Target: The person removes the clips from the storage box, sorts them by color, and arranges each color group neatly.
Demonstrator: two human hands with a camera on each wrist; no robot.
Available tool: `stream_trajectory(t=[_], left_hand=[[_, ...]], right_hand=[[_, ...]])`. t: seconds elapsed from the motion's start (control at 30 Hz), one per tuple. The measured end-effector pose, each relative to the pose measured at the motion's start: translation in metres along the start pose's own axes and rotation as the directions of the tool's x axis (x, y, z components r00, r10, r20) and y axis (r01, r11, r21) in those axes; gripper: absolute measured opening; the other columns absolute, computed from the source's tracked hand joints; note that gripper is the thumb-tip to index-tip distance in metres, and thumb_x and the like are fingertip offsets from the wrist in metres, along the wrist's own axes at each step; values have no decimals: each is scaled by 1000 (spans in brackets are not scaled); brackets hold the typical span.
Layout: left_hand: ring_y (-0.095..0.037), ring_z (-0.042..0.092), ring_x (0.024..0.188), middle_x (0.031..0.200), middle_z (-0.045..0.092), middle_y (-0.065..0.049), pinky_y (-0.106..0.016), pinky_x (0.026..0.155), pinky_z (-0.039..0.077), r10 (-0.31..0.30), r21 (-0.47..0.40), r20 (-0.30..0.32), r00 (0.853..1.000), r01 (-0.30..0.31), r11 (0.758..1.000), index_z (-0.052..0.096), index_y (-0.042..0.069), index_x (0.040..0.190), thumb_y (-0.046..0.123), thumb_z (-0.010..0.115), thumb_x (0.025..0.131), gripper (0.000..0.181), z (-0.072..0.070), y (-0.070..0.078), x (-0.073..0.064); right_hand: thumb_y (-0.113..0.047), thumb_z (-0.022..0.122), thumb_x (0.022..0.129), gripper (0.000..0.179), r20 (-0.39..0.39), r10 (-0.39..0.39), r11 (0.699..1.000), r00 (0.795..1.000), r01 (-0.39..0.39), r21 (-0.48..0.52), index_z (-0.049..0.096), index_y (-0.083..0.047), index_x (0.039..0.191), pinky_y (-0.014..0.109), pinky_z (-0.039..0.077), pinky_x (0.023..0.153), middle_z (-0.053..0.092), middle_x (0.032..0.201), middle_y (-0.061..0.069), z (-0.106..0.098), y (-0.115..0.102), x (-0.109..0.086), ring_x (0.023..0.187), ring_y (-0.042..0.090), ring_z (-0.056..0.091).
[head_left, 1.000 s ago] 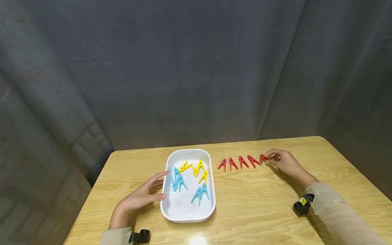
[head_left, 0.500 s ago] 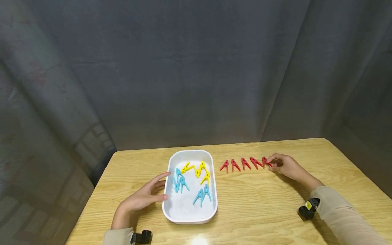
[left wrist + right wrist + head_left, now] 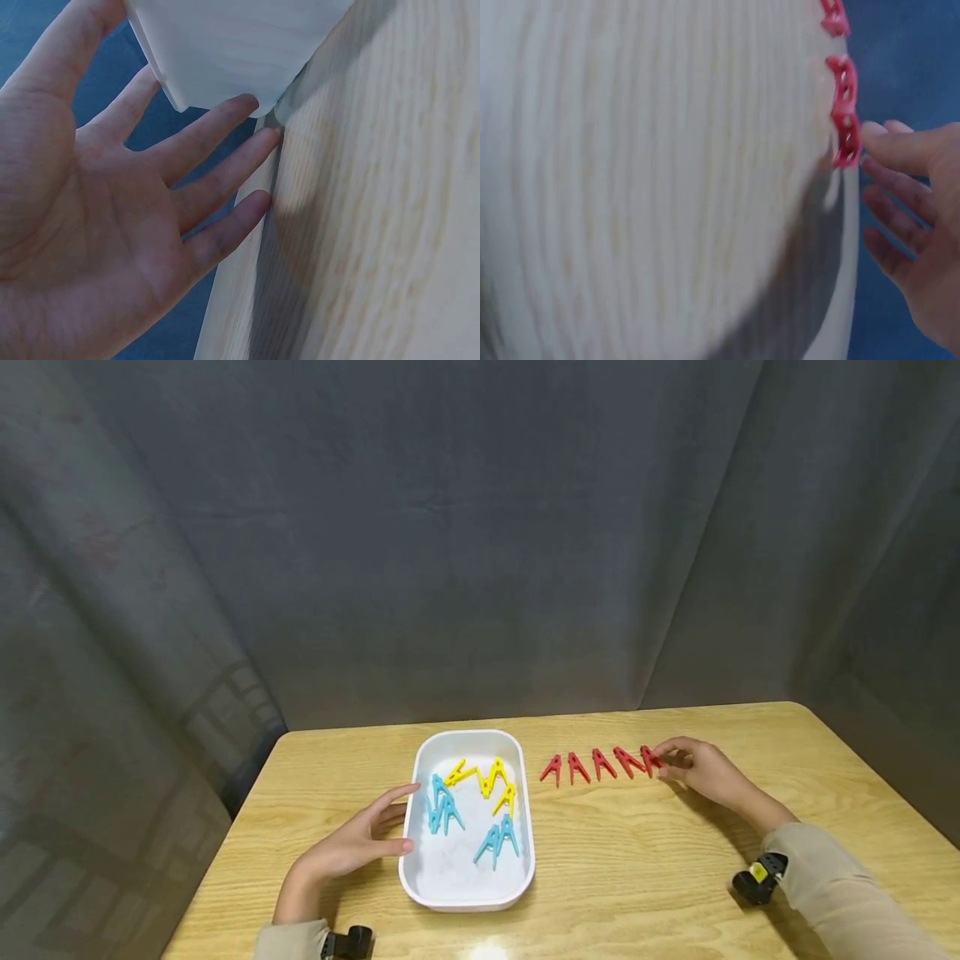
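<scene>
At the right end of the red clips (image 3: pixel 598 756) on the table (image 3: pixel 615 868), the last red clip (image 3: pixel 648 754) lies at your right hand's (image 3: pixel 703 770) fingertips; can't tell if pinched. Your left hand (image 3: pixel 347 845), fingers spread wide, touches the white tray (image 3: pixel 465 883) of yellow clips (image 3: pixel 498 765) and blue clips (image 3: pixel 507 823).

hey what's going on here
A person is at a table with colored clips. Five red clips lie in a row on it, and the right hand has its fingertips at the rightmost one. The left hand touches the side of a white tray, which holds yellow clips and blue clips.
</scene>
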State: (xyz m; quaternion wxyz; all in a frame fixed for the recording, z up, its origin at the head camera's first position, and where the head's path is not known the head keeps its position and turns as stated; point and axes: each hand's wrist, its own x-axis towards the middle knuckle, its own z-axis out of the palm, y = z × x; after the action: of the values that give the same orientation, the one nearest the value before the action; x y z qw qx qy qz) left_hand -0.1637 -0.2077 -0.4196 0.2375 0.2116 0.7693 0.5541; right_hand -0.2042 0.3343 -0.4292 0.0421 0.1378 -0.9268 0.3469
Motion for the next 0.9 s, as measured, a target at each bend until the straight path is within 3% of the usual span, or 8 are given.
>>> stream_trajectory(t=[0.1,0.23,0.4,0.67,0.9], left_hand=[[-45,29,141,157,27,-23,-59,109,30,-5,5,-15,1000,5,1000,26,16,157,15,68,95,75,-1,-1,1],[-44,29,141,157,27,-22,-59,110,30,-8,14,-28,1000,8,1000,26,16,157,15,68,95,75,-1,-1,1],[-46,29,141,156,28,-24,-59,109,31,-6,11,-12,1000,7,1000,26,15,157,17,70,94,77,-2,0,1],[-47,29,141,155,29,-27,-60,109,31,16,-6,-5,1000,-16,1000,25,13,157,16,70,94,78,-2,2,1],[-47,29,140,155,28,-27,-60,108,31,14,-7,-1,1000,-14,1000,24,11,157,14,69,94,78,-1,-2,0]], right_hand=[[0,74,86,22,-43,-40,999,998,40,-16,69,0,107,26,49,60,69,101,15,0,-10,5,84,23,60],[0,73,87,21,-43,-91,996,995,90,-8,70,0,107,33,48,68,68,101,14,2,-31,9,89,28,59],[1,74,86,21,-35,-127,992,991,127,-2,71,-4,106,33,46,70,67,99,10,14,-55,5,85,22,56],[5,77,81,26,-54,-261,963,964,264,57,73,-9,102,40,52,75,69,102,3,37,-88,12,90,27,61],[0,80,80,27,-15,-265,961,964,265,78,74,-15,102,48,52,87,70,105,-3,60,-119,14,101,19,61]])
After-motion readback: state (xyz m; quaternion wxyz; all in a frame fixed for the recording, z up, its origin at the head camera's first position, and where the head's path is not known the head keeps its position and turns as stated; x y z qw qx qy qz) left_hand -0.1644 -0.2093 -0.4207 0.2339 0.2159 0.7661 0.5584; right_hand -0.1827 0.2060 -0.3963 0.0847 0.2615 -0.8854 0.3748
